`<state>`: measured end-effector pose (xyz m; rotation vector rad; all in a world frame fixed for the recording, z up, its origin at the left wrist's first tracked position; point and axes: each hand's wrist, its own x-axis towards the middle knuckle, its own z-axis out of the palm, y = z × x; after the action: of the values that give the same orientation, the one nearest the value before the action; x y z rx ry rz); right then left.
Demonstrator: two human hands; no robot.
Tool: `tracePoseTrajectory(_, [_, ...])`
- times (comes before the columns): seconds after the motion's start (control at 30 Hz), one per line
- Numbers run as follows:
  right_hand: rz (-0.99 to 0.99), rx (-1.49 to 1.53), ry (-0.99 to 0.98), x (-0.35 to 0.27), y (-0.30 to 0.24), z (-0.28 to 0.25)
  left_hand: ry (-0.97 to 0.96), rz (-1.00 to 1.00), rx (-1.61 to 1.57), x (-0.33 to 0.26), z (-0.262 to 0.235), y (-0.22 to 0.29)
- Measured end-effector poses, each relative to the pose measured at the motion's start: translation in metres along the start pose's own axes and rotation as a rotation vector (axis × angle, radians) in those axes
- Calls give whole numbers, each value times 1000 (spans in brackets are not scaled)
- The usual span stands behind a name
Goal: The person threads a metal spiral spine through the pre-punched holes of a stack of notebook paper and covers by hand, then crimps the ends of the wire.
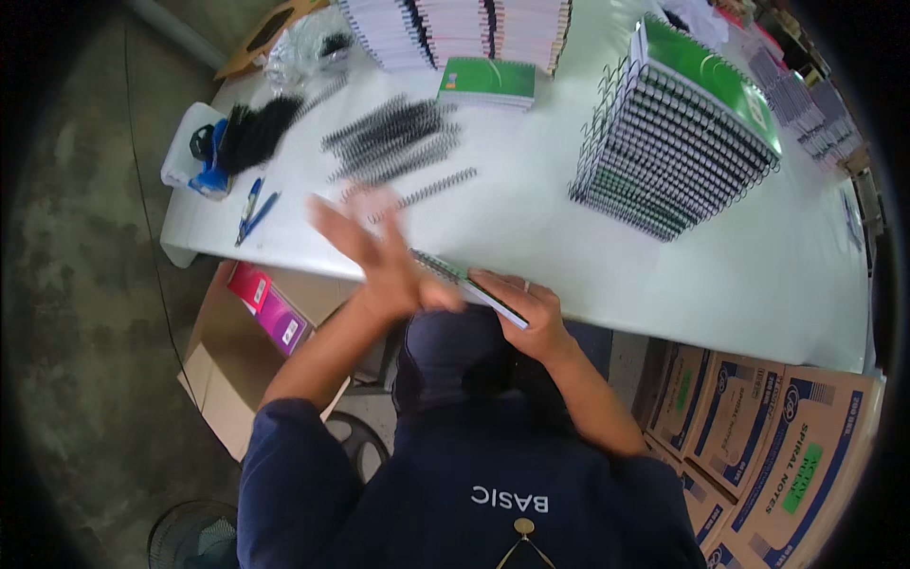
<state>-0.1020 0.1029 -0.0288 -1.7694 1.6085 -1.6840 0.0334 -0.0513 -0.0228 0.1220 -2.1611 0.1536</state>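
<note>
In my right hand (538, 318) is a spiral notebook (500, 305), gripped at the table's near edge. It is tilted, so mostly its thin page edge and a little green cover show. A dark wire coil (434, 264) runs along its upper left part. My left hand (379, 261) is smeared by motion, its fingers spread apart, with the heel of the palm beside the coil; whether it touches cannot be told. Just beyond its fingertips lies a loose black coil (436, 192), and behind that a heap of more coils (393, 137).
A tall stack of coiled notebooks (678, 142) stands at right. A green notebook (486, 81) lies before stacked pages (455, 28) at the back. Pens (254, 213) and a white tub (185, 156) are at left. Cartons (749, 436) stand below right; an open box (237, 351) is below left.
</note>
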Motion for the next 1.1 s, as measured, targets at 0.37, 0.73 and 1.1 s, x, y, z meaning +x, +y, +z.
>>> tracePoseTrajectory(0.37, [-36, -44, -41, -1, -1, 10, -89, 144, 20, -12, 27, 4])
tracePoseTrajectory(0.73, [114, -19, -4, 1, 5, 10, -331, -85, -339, -29, 25, 39])
tracePoseTrajectory(1.1, [209, 155, 20, 22, 7, 1, -498, 105, -436, -54, 12, 54])
